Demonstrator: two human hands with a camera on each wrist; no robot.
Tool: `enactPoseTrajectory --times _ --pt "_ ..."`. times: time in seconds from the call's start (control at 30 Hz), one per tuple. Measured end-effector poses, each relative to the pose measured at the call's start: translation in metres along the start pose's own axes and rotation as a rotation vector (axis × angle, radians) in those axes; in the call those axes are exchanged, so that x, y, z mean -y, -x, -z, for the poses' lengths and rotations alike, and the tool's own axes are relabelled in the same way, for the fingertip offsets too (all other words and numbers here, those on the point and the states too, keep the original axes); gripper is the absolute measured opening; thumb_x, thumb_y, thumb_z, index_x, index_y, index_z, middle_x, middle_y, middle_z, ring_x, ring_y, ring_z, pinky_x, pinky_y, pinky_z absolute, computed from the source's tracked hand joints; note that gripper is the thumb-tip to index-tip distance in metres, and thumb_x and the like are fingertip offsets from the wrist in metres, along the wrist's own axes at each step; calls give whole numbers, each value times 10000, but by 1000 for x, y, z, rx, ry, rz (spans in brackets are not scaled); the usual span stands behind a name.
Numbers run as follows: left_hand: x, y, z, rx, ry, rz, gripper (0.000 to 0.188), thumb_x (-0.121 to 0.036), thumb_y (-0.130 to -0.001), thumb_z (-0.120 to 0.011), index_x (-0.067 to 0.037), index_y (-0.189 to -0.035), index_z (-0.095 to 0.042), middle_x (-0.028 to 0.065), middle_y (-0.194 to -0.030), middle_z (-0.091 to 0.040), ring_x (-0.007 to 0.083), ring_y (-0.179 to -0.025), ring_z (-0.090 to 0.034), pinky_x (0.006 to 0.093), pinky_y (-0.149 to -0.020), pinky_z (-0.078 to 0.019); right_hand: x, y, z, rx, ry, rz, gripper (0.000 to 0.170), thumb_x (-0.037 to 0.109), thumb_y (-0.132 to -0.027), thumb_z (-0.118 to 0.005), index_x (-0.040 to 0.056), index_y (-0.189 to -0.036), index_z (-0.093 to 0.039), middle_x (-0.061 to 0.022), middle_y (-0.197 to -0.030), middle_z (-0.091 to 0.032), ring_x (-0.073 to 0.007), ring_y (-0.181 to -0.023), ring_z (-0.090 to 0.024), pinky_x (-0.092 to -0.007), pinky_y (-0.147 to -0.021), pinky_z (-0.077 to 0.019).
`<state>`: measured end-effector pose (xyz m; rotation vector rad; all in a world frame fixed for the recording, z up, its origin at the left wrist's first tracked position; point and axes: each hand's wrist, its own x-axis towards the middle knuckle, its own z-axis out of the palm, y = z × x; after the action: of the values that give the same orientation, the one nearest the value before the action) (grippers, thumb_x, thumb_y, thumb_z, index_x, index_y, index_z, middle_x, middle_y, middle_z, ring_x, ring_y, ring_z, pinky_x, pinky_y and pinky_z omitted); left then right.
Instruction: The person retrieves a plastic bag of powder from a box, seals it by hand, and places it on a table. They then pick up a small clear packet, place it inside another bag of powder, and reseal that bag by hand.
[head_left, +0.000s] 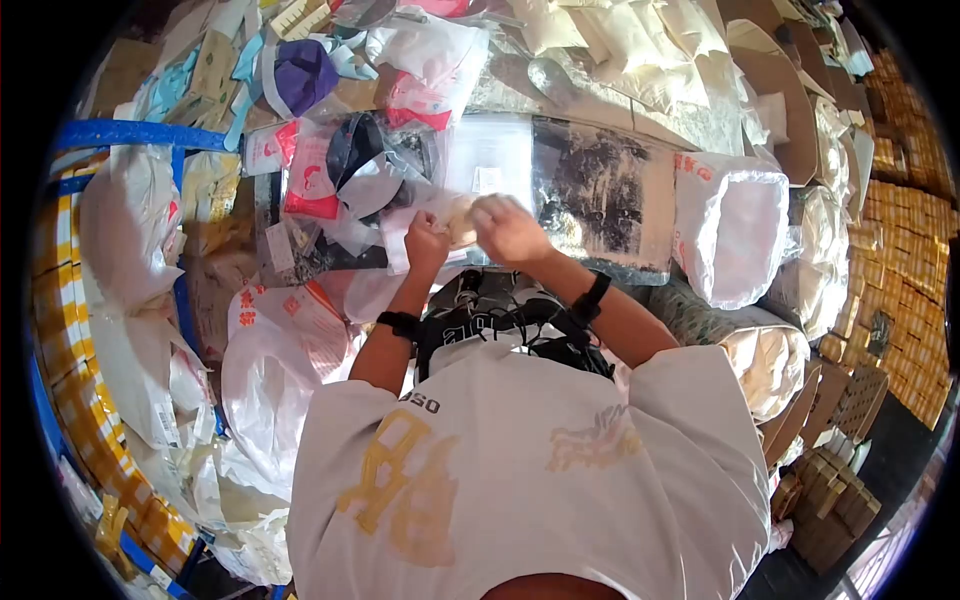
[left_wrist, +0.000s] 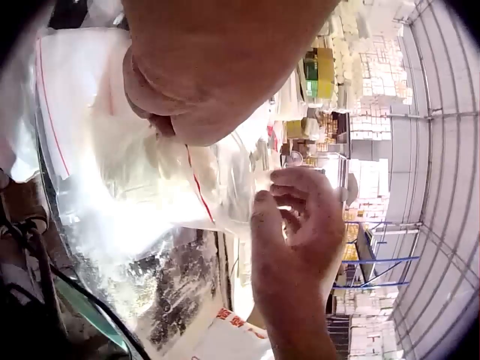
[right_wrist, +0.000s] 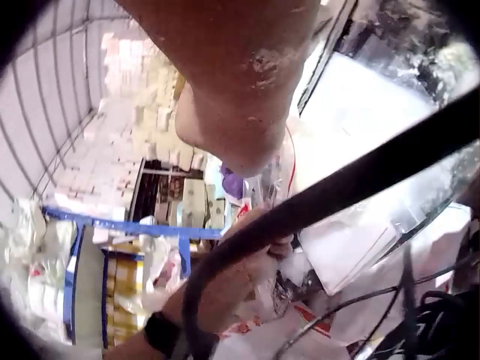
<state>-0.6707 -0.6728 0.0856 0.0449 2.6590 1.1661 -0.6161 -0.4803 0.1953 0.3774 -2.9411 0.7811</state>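
Note:
In the head view, a small clear zip bag with pale beige contents is between my two hands, over the work surface. My left hand grips one side of it with curled fingers. At the other side is my right hand, blurred in the head view. The left wrist view shows the bag's red zip line and the right hand, with thumb and curled fingers at the bag's clear end. Below the hands in the right wrist view lie flat white zip bags.
A stack of clear plastic with a label lies just beyond the hands. To its right is a dark, powder-dusted board, then an open white sack. Pink-and-white packets lie left, near a blue frame.

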Motion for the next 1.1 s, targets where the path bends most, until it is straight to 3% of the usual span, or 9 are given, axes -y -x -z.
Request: enactPoseTrajectory --times 0.2,0.33,0.43,0.53,0.6,0.7,0.8,1.0,1.1 --pt "-12 1 8 41 175 123 249 -34 -710 -682 -30 -953 -629 127 -848 -674 230 -793 -660 335 -712 -504 -8 20 -75 109 263 64 450 95 -777 -598 4 -1216 -549 -163 -1239 -560 -298 -1164 -561 -419 -973 -474" --pt "-21 5 20 -48 126 90 179 -32 -716 -663 -51 -894 -648 132 -806 -677 275 -740 -664 358 -674 -498 5 -8 -76 593 309 -181 294 92 -840 -586 21 -1123 -624 -133 -1078 -670 -276 -983 -674 -371 -818 -547" --pt "-23 4 23 -32 22 111 163 -35 -721 -654 -51 -883 -654 130 -792 -675 285 -712 -653 373 -646 -490 6 -9 -76 464 403 -103 225 95 -869 -571 43 -1073 -652 -98 -1002 -704 -263 -881 -703 -351 -714 -562" --pt "-22 0 27 -38 -25 78 208 -48 -727 -645 -61 -934 -651 137 -810 -674 298 -712 -646 389 -640 -483 6 -26 -63 700 252 -230 261 114 -886 -559 39 -1121 -646 -113 -1144 -668 -248 -1040 -662 -360 -836 -535" --pt "-37 0 34 -64 -9 36 233 -64 -740 -635 -70 -973 -648 141 -874 -683 305 -768 -648 403 -683 -485 -2 -12 -80 495 367 -70 297 121 -877 -567 36 -1150 -644 -121 -1233 -619 -237 -1149 -599 -380 -937 -483" --pt "-71 15 54 -266 -430 -535 264 -89 -775 -620 -73 -1038 -636 147 -1004 -671 313 -913 -641 415 -798 -482 0 1 -77 317 470 15 353 120 -858 -572 38 -1194 -639 -118 -1331 -552 -227 -1254 -514 -409 -1049 -397" --pt "-44 18 34 81 -239 -807 279 -155 -835 -634 -69 -1097 -598 171 -1153 -616 357 -1025 -597 475 -902 -450 8 0 -67 303 428 -12 364 114 -818 -596 52 -1173 -650 -104 -1270 -579 -226 -1194 -546 -386 -1004 -442" --pt "-54 27 43 173 -492 -844 407 -210 -847 -650 18 -1174 -569 179 -1156 -637 328 -1060 -612 420 -949 -458 -1 7 -69 229 299 -76 261 130 -802 -625 52 -1047 -670 -98 -1132 -633 -232 -1090 -609 -357 -916 -497" --pt "-51 24 38 465 -667 -664 617 -331 -814 -704 24 -1283 -519 204 -1272 -573 319 -1204 -536 418 -1030 -410 0 16 -97 273 840 -32 251 153 -810 -635 77 -1046 -667 -95 -1136 -637 -257 -1100 -608 -368 -910 -501"
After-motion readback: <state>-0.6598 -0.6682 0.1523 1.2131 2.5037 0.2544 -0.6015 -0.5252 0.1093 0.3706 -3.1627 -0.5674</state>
